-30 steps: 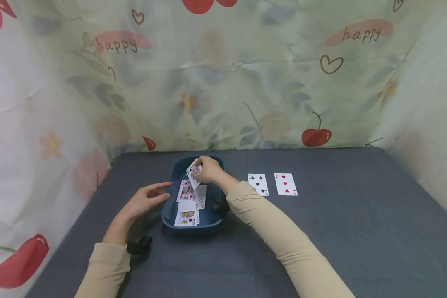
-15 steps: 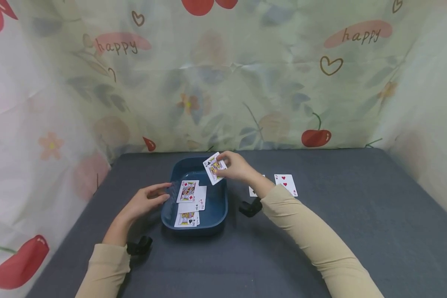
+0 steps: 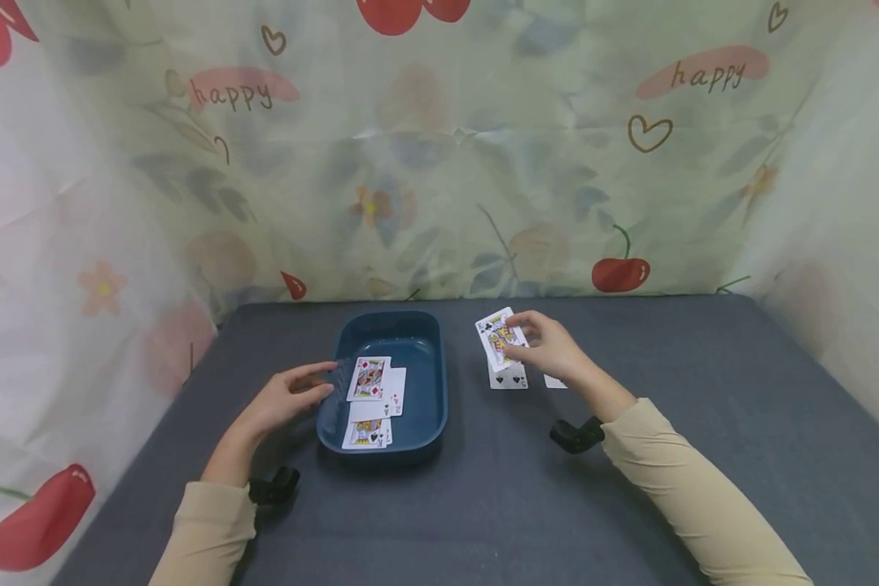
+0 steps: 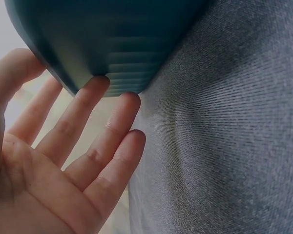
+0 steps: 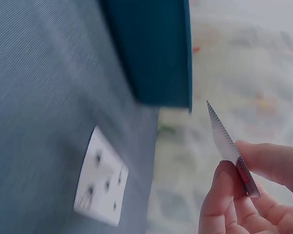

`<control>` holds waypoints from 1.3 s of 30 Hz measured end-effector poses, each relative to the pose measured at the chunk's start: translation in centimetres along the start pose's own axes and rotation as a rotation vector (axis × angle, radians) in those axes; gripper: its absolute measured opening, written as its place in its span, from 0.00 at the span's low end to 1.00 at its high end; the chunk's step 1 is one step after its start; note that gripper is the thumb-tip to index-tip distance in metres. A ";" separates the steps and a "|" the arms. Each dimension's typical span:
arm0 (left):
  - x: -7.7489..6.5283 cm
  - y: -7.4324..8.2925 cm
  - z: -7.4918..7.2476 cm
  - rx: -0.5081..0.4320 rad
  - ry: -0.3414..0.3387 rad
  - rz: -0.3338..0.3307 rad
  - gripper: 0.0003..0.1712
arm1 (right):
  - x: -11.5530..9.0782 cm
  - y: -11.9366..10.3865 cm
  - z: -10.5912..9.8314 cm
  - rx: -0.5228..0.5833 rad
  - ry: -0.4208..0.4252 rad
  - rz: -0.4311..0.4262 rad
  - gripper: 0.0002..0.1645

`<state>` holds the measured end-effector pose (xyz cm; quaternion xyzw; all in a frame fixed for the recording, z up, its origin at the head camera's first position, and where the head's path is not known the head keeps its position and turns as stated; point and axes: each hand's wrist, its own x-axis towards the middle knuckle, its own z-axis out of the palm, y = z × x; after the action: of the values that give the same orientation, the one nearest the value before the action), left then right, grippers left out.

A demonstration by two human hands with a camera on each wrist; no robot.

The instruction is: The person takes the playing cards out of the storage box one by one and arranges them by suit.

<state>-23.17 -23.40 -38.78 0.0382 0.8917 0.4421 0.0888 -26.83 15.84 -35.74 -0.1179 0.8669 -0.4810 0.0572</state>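
Note:
My right hand point(image 3: 553, 354) pinches a face playing card of clubs point(image 3: 494, 335) between thumb and fingers, raised over the table right of the blue tray point(image 3: 406, 332). In the right wrist view the held playing card point(image 5: 224, 141) appears nearly edge-on. Below it on the cloth lies a spades number card point(image 3: 509, 379), partly covered in the head view. My left hand point(image 3: 282, 400) is at the tray's left side, its fingers extended; in the left wrist view the fingertips point(image 4: 100, 83) are right at the tray wall. Inside the tray, a diamonds face card point(image 3: 369, 378) overlaps several other cards point(image 3: 366, 434).
Another card point(image 3: 554, 381) lies to the right, mostly hidden behind my right hand. Dark grey cloth point(image 3: 447, 521) covers the table. A patterned curtain point(image 3: 454, 179) hangs at its back and sides. Black wrist devices point(image 3: 577, 437) sit below both wrists.
My right hand has lifted the clubs face card out of the tray and carried it right, over the spades card on the table. The left hand stays put.

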 end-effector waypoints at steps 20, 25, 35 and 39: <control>0.0 0.0 0.1 -0.008 0.005 0.010 0.28 | -4.4 8.5 -7.6 -0.119 0.191 0.133 0.33; -0.1 -0.1 0.0 -0.002 0.009 0.011 0.28 | -4.4 9.9 -8.1 -0.113 0.195 0.140 0.32; 0.1 -0.3 0.2 0.001 0.013 0.013 0.28 | -4.1 11.4 -8.5 -0.166 0.204 0.171 0.31; 0.1 -0.2 0.1 0.003 0.015 0.012 0.28 | -4.0 11.8 -8.7 -0.194 0.200 0.171 0.31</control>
<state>-23.19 -23.45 -39.03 0.0402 0.8928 0.4416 0.0793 -26.62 30.03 -41.18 -0.0001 0.9175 -0.3978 -0.0002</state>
